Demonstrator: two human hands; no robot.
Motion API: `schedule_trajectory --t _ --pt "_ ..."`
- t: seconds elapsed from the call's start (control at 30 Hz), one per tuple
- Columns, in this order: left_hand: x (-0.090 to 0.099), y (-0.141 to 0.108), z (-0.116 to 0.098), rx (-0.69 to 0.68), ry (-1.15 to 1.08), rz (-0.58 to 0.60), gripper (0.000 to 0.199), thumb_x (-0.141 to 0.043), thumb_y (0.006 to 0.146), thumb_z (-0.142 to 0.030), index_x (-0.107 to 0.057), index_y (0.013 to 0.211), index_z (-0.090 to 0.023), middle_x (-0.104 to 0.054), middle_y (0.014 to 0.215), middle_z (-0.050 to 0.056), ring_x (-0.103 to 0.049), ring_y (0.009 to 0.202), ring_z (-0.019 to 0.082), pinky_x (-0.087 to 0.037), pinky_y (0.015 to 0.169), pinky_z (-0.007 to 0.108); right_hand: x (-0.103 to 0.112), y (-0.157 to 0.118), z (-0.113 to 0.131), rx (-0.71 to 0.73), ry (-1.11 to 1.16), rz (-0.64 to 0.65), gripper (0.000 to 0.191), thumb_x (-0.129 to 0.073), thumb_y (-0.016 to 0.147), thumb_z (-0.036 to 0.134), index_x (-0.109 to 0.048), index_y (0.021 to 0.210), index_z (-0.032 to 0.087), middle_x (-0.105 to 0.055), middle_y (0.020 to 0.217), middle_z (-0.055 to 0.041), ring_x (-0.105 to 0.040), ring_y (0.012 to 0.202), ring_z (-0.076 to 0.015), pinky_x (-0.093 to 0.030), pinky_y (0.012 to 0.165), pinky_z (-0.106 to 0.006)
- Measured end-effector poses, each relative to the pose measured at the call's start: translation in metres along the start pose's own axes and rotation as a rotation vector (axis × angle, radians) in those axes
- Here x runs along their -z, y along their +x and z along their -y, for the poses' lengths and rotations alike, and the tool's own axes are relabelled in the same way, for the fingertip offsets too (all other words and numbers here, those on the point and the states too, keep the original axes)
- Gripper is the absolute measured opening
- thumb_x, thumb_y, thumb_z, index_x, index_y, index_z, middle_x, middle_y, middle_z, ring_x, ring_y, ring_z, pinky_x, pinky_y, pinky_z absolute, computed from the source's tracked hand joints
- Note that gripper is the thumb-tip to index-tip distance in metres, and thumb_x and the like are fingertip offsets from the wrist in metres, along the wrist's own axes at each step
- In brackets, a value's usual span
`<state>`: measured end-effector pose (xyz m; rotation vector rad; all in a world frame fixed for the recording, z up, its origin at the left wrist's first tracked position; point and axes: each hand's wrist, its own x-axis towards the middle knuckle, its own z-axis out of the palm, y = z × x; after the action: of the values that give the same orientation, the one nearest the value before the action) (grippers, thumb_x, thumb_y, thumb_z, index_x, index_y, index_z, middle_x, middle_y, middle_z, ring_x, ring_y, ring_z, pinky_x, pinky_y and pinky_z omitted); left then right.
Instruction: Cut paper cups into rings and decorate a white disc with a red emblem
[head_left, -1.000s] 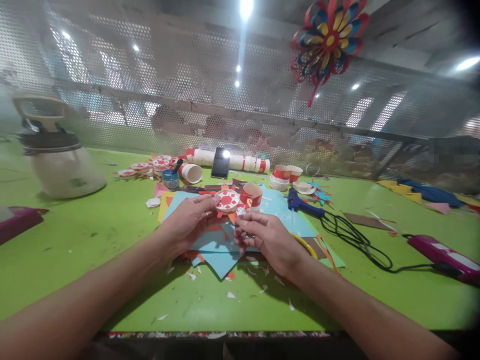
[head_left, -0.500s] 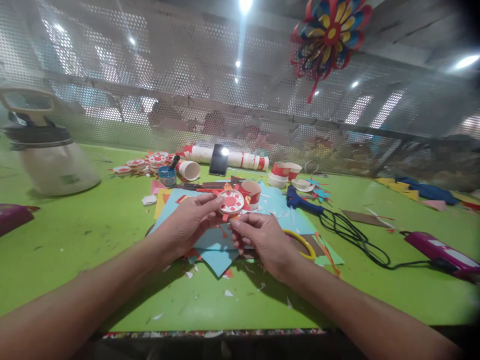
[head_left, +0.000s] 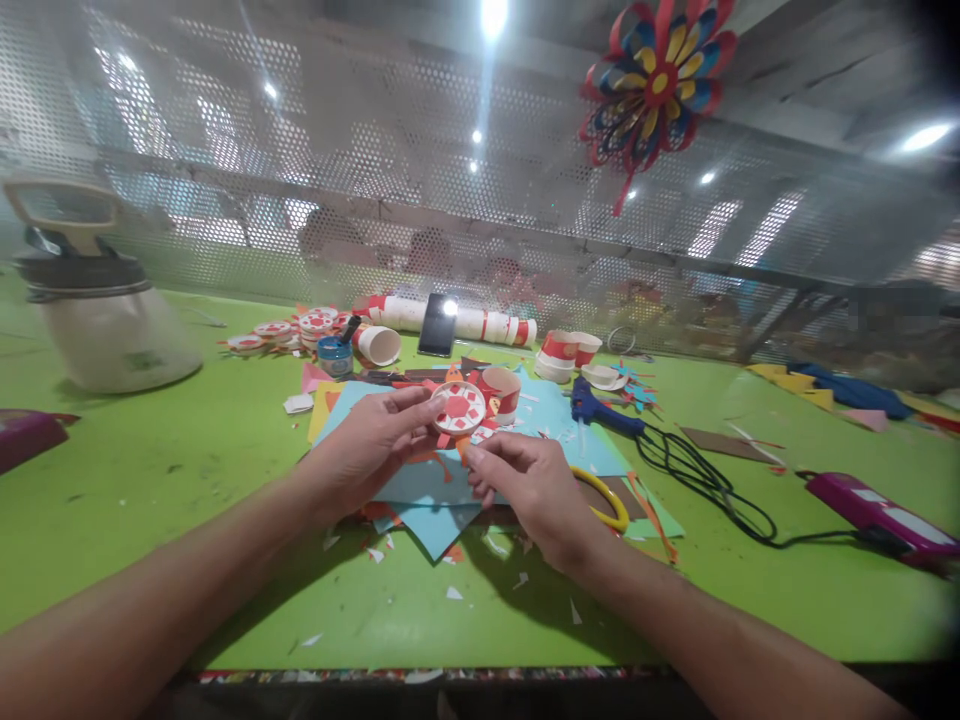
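Observation:
A small paper turtle (head_left: 459, 408) is held up over the light blue paper sheets (head_left: 427, 487). It has a round white cup-bottom shell with red patches, red flippers and an orange head at the top. My left hand (head_left: 379, 435) pinches its left rim between thumb and fingers. At its lower edge, my right hand (head_left: 525, 485) has thumb and forefinger closed on the orange tail strip (head_left: 463, 449). Right behind the turtle stands a red and white paper cup piece (head_left: 501, 393). Yellow-handled scissors (head_left: 611, 500) lie partly hidden beside my right hand.
A blue glue gun (head_left: 600, 410) lies to the right, its black cord trailing to a magenta power strip (head_left: 877, 510). Finished turtles (head_left: 300, 325), a blue jar (head_left: 334, 355), a phone (head_left: 438, 325) and stacked cups (head_left: 480, 318) stand behind. A large bottle (head_left: 112, 330) is at left.
The turtle has tilted slightly, showing more of its orange tail between my right fingers. Both hands keep their grip. The whole view has shifted a little.

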<state>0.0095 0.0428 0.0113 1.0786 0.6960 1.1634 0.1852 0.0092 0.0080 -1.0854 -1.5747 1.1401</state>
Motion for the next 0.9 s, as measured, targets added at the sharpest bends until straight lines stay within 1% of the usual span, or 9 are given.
schedule_trajectory --t 0.1,0.2,0.27,0.37,0.43,0.53,0.63,0.77,0.9 --pt "0.001 -0.001 -0.004 0.004 -0.018 0.01 0.009 -0.074 0.079 -0.024 -0.073 0.086 -0.018 -0.074 0.084 0.002 -0.065 0.071 0.01 -0.052 0.075 0.023 0.009 0.001 0.005 0.067 0.028 -0.12 0.014 -0.059 0.074 0.025 -0.065 0.065 0.016 -0.06 0.063 -0.0012 -0.053 0.06 -0.0134 -0.043 0.058 -0.027" --pt "0.002 -0.001 -0.005 0.023 -0.037 0.024 0.012 -0.075 0.078 -0.022 -0.073 0.089 -0.019 -0.075 0.086 0.003 -0.066 0.074 0.012 -0.053 0.076 0.025 0.021 0.008 0.008 0.105 0.055 -0.256 0.012 -0.058 0.074 0.023 -0.065 0.067 0.016 -0.06 0.066 -0.0013 -0.053 0.063 -0.0141 -0.044 0.06 -0.028" --pt "0.001 -0.002 -0.004 0.033 -0.032 0.025 0.013 -0.076 0.076 -0.022 -0.073 0.089 -0.019 -0.075 0.087 0.003 -0.066 0.075 0.012 -0.053 0.074 0.024 0.025 0.013 0.009 0.117 0.078 -0.225 0.014 -0.061 0.076 0.027 -0.065 0.069 0.016 -0.06 0.068 -0.0013 -0.054 0.063 -0.0142 -0.045 0.061 -0.028" --pt "0.0 -0.003 -0.003 0.024 0.024 0.044 0.015 -0.077 0.076 -0.022 -0.074 0.09 -0.019 -0.074 0.092 0.004 -0.066 0.076 0.012 -0.053 0.072 0.023 0.026 0.014 0.011 0.109 0.077 -0.097 0.02 -0.065 0.078 0.036 -0.064 0.074 0.017 -0.06 0.072 -0.0007 -0.054 0.061 -0.0133 -0.046 0.059 -0.029" --pt "0.0 -0.004 -0.003 0.005 0.075 0.069 0.015 -0.076 0.076 -0.023 -0.074 0.091 -0.02 -0.074 0.095 0.005 -0.065 0.077 0.013 -0.053 0.074 0.024 0.024 0.012 0.012 0.123 0.04 -0.071 0.022 -0.067 0.079 0.038 -0.062 0.075 0.018 -0.058 0.07 0.0002 -0.054 0.059 -0.0129 -0.046 0.057 -0.028" --pt "-0.002 -0.006 -0.004 -0.037 0.173 0.091 0.013 -0.074 0.078 -0.026 -0.074 0.09 -0.021 -0.073 0.091 0.004 -0.065 0.077 0.014 -0.053 0.077 0.028 0.021 0.007 0.012 0.199 -0.058 -0.122 0.022 -0.066 0.082 0.037 -0.059 0.073 0.019 -0.056 0.063 0.0015 -0.052 0.056 -0.0128 -0.043 0.053 -0.027" --pt "-0.003 -0.009 -0.005 -0.061 0.236 0.096 0.016 -0.074 0.078 -0.028 -0.074 0.093 -0.022 -0.072 0.087 0.003 -0.066 0.078 0.016 -0.053 0.079 0.031 0.02 0.004 0.009 0.308 -0.214 -0.186 0.02 -0.062 0.086 0.034 -0.058 0.073 0.02 -0.058 0.064 0.0005 -0.053 0.056 -0.0132 -0.044 0.054 -0.028" --pt "-0.005 -0.011 -0.005 -0.048 0.186 0.092 0.032 -0.075 0.076 -0.027 -0.07 0.108 -0.025 -0.073 0.096 0.005 -0.068 0.086 0.02 -0.053 0.079 0.033 0.019 0.001 0.009 0.481 -0.438 -0.253 0.011 -0.059 0.088 0.025 -0.063 0.08 0.019 -0.066 0.074 -0.0038 -0.06 0.064 -0.016 -0.05 0.064 -0.031" --pt "-0.007 -0.013 -0.006 -0.043 0.15 0.121 0.03 -0.075 0.077 -0.026 -0.069 0.107 -0.025 -0.073 0.091 0.005 -0.068 0.082 0.019 -0.054 0.075 0.031 0.019 -0.002 0.013 0.551 -0.524 -0.282 0.008 -0.059 0.089 0.02 -0.065 0.087 0.017 -0.07 0.079 -0.006 -0.064 0.067 -0.0166 -0.051 0.066 -0.031"
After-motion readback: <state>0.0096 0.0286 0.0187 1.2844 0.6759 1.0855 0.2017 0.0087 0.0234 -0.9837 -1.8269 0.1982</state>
